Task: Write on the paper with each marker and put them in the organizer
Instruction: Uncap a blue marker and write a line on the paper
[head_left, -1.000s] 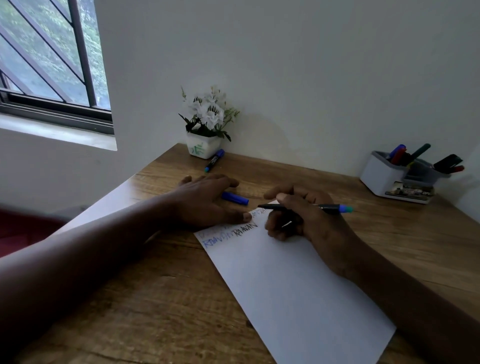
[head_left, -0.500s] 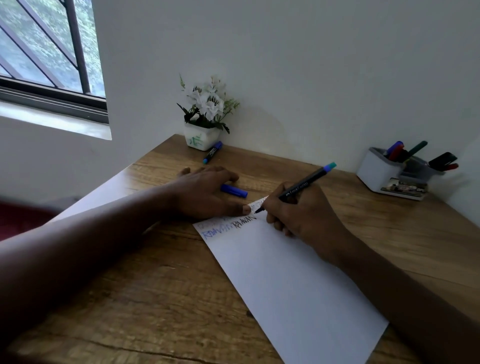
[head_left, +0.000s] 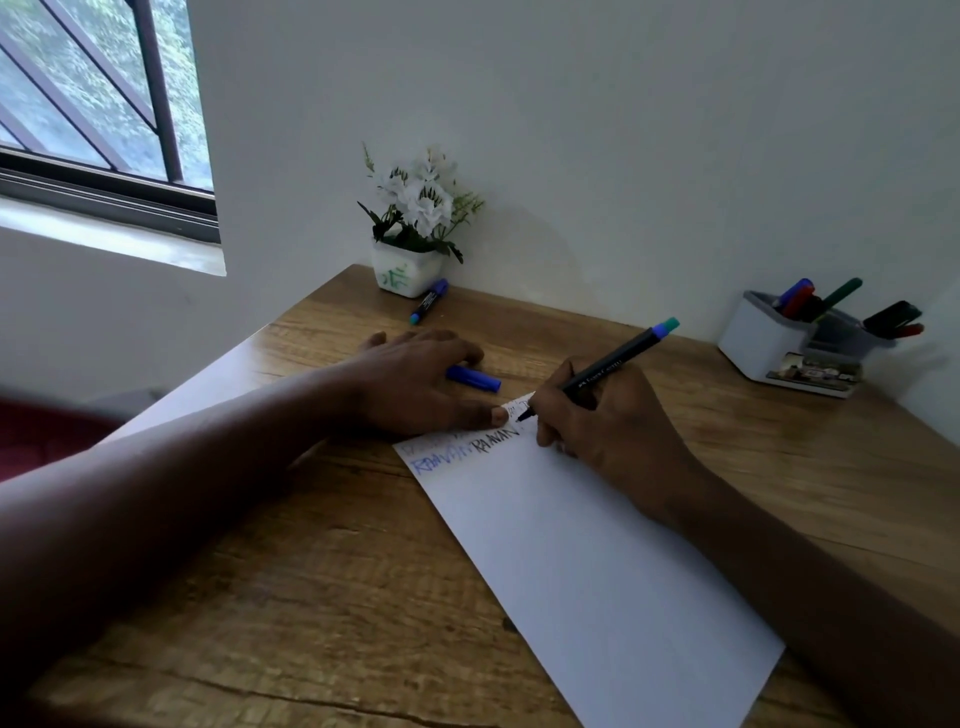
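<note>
Right hand (head_left: 613, 421) first: the fingers are curled tight round the black marker (head_left: 605, 370). Its tip is down on the paper's far corner and its blue-green end is tilted up toward one o'clock. The left hand (head_left: 410, 387) lies flat with the fingers straight, gripping nothing, and its thumb pins the paper (head_left: 597, 545) just beside the tip. A blue cap (head_left: 474, 378) lies on the wood against the left fingers, at twelve o'clock from the thumb. A blue word and a black word run along the sheet's top edge, right under both hands.

From there the sheet slants off toward five o'clock, and its near corner is cut by the bottom of the view. At two o'clock from the right hand, well apart, the organizer (head_left: 756, 340) sits against the back wall with several markers standing in it, and bare desk (head_left: 311, 571) lies between. At eleven o'clock from the left hand a flower pot (head_left: 408, 270) stands by the wall, with a second marker (head_left: 428, 302) lying just beside its base. The desk's left edge runs diagonally at nine o'clock, and the left forearm crosses it. A window (head_left: 104, 104) is up at ten o'clock.
</note>
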